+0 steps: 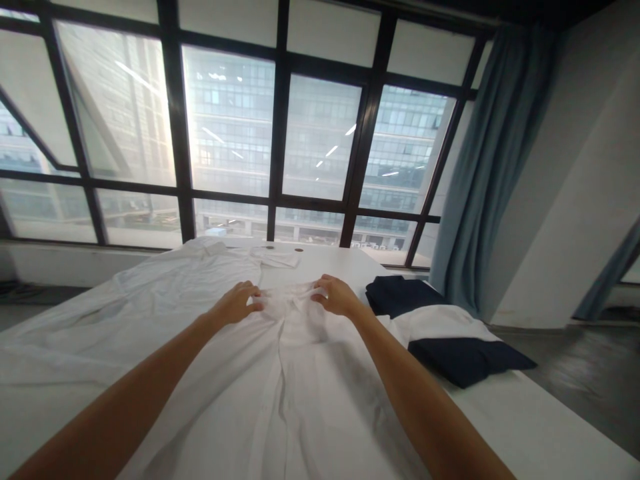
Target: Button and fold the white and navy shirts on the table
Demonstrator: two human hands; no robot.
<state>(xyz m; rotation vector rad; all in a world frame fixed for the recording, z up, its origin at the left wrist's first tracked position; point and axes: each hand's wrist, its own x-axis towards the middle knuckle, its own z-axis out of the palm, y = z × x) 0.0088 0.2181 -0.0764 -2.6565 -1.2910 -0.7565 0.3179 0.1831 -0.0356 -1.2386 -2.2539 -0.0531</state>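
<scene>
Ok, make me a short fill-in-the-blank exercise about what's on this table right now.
1. Both hands, the left hand and the right hand, rest on a spread-out garment coloured ____.
2. The folded navy-and-white clothes lie to the ____ of the hands.
3. Behind the table stands a large ____ with dark frames.

Missing words: white; right; window

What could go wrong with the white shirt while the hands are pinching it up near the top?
The left hand and right hand both press on the white shirt near its collar, so the cloth bunched between them might crease. The shirt's left part lies rumpled across the white table, and tugging could wrinkle it more. The folded navy and white clothes sit close beside the right arm, which might nudge them toward the table edge.
</scene>
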